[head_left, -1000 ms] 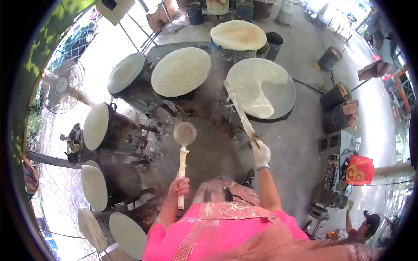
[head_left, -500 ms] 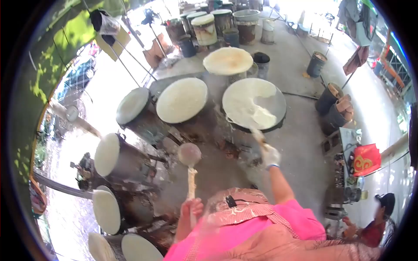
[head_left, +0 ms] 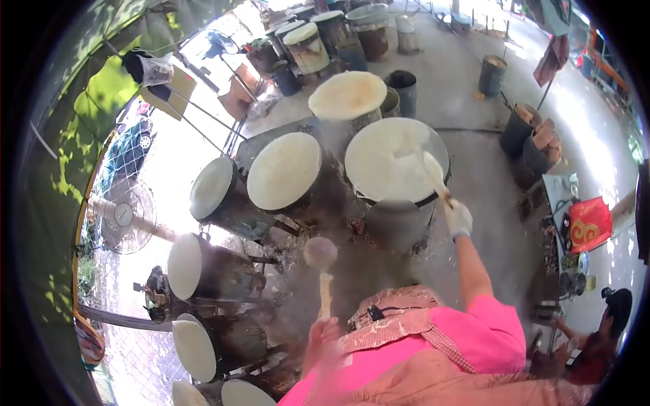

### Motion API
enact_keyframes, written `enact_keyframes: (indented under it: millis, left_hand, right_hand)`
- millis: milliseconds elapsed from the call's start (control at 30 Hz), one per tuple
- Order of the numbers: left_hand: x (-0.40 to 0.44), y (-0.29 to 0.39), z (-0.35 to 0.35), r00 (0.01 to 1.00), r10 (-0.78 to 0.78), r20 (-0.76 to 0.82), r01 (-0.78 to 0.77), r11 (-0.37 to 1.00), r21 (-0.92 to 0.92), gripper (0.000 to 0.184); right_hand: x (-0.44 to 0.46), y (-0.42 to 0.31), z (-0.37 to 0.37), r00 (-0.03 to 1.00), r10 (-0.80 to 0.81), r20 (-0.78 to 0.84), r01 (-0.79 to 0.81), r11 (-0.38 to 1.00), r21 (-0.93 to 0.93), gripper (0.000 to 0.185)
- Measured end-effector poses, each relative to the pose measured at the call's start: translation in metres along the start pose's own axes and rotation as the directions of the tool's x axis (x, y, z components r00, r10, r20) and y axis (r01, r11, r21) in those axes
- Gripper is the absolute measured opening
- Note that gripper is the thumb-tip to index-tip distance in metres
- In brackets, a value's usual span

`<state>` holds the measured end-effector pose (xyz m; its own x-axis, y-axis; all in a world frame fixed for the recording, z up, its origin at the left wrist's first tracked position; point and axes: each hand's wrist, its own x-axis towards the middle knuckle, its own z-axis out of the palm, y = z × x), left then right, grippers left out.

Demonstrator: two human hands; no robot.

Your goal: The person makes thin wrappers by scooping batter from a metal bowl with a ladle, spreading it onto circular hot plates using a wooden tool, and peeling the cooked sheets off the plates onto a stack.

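My left hand [head_left: 323, 330] is wrapped round the pale, crusted handle of a ladle [head_left: 320, 253], whose round bowl points up and away from me. It hangs over the floor, apart from the griddles. My right hand [head_left: 458, 220], in a white glove, grips a pale flat spatula [head_left: 433, 174]. The spatula's blade reaches onto a round griddle [head_left: 441, 149] in front of me and touches the white batter [head_left: 379, 169]. The batter covers most of the griddle, leaving a bare grey strip along its right side.
Other drum stoves carry white round sheets [head_left: 284, 169], [head_left: 347, 95] in an arc to the left. Buckets [head_left: 519, 135] stand at right, near a low table with a red bag [head_left: 590, 225]. A fan [head_left: 123, 215] is at left; a person [head_left: 602, 338] sits lower right.
The spatula has swept from the griddle's near edge to its right side, and the batter covers more of the near surface. The ladle stays in my left hand. The view has shifted.
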<state>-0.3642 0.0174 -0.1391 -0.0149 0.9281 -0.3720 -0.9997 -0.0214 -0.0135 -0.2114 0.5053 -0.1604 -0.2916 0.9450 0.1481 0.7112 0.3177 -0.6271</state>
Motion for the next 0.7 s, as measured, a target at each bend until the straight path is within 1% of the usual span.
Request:
enact_keyframes:
  millis: [33, 67, 133, 167, 200, 267, 300, 367, 400, 433, 467, 533, 567, 633, 667, 700]
  left_hand:
    - [0.011, 0.005, -0.02, 0.996, -0.05, 0.069, 0.054, 0.997, -0.056, 0.022]
    - [0.017, 0.006, -0.022, 0.998, -0.054, 0.042, 0.057, 0.995, -0.082, 0.031]
    - [0.028, 0.006, -0.025, 0.998, -0.06, -0.011, 0.058, 0.989, -0.135, 0.055]
    - [0.039, 0.007, -0.015, 0.997, -0.064, 0.051, 0.07, 0.99, -0.119, 0.053]
    - [0.044, 0.005, -0.003, 0.999, -0.032, -0.028, 0.029, 0.995, -0.1, 0.053]
    - [0.054, 0.001, 0.026, 0.982, 0.034, -0.185, -0.043, 0.998, -0.045, 0.053]
    - [0.06, 0.003, 0.024, 0.968, 0.045, -0.249, -0.051, 0.999, -0.018, 0.052]
    - [0.068, 0.002, 0.01, 0.958, -0.066, -0.279, 0.02, 0.986, -0.165, 0.034]
    - [0.072, 0.002, 0.003, 0.948, -0.121, -0.293, 0.05, 0.97, -0.239, 0.026]
    - [0.087, -0.003, 0.023, 0.955, -0.106, -0.276, 0.031, 0.964, -0.262, 0.007]
    - [0.094, 0.0, 0.014, 0.971, -0.122, -0.206, 0.066, 0.963, -0.261, 0.016]
    - [0.107, 0.006, -0.004, 0.986, -0.153, -0.061, 0.134, 0.961, -0.243, 0.037]
    - [0.108, -0.006, 0.026, 0.989, -0.084, -0.119, 0.058, 0.978, -0.202, 0.03]
    - [0.113, -0.014, 0.029, 0.986, -0.046, -0.16, 0.009, 0.974, -0.228, 0.022]
    - [0.112, -0.013, 0.022, 0.987, -0.078, -0.138, 0.044, 0.971, -0.236, 0.018]
    - [0.115, -0.014, 0.015, 0.988, -0.112, -0.11, 0.083, 0.966, -0.244, 0.015]
  right_hand:
    - [0.007, -0.012, 0.012, 0.998, -0.039, -0.042, 0.04, 0.999, 0.022, 0.035]
    - [0.011, -0.016, 0.025, 0.993, -0.083, -0.088, 0.087, 0.996, 0.038, 0.035]
    - [-0.02, -0.007, 0.044, 0.966, -0.208, 0.153, 0.226, 0.967, -0.114, 0.035]
    - [-0.044, 0.005, 0.035, 0.955, -0.184, 0.231, 0.206, 0.976, -0.075, 0.033]
    - [-0.057, 0.016, 0.023, 0.935, -0.165, 0.314, 0.185, 0.982, -0.034, 0.032]
    - [-0.016, 0.046, 0.007, 0.981, -0.046, 0.19, 0.048, 0.999, -0.007, 0.033]
    - [-0.003, 0.059, 0.007, 0.988, 0.025, 0.149, -0.027, 1.0, 0.013, 0.034]
    - [0.049, 0.025, -0.002, 1.0, 0.015, -0.001, -0.014, 0.997, 0.082, 0.037]
    - [0.064, 0.01, 0.002, 0.998, 0.033, 0.051, -0.038, 0.995, 0.096, 0.035]
    - [0.054, 0.013, 0.007, 0.993, -0.054, 0.108, 0.052, 0.998, 0.019, 0.033]
    - [0.038, 0.019, 0.014, 0.977, -0.139, 0.161, 0.148, 0.988, -0.043, 0.032]
    - [-0.024, 0.079, 0.026, 0.95, -0.258, 0.175, 0.248, 0.965, 0.079, 0.027]
    - [0.002, 0.084, 0.023, 0.967, -0.204, 0.151, 0.2, 0.979, 0.043, 0.03]
    - [0.052, 0.086, 0.016, 0.99, -0.08, 0.118, 0.083, 0.996, -0.014, 0.036]
    - [0.063, 0.085, 0.012, 0.993, 0.007, 0.118, -0.002, 0.999, -0.043, 0.039]
    - [0.107, 0.063, 0.016, 0.999, -0.004, 0.045, 0.001, 0.998, 0.061, 0.046]
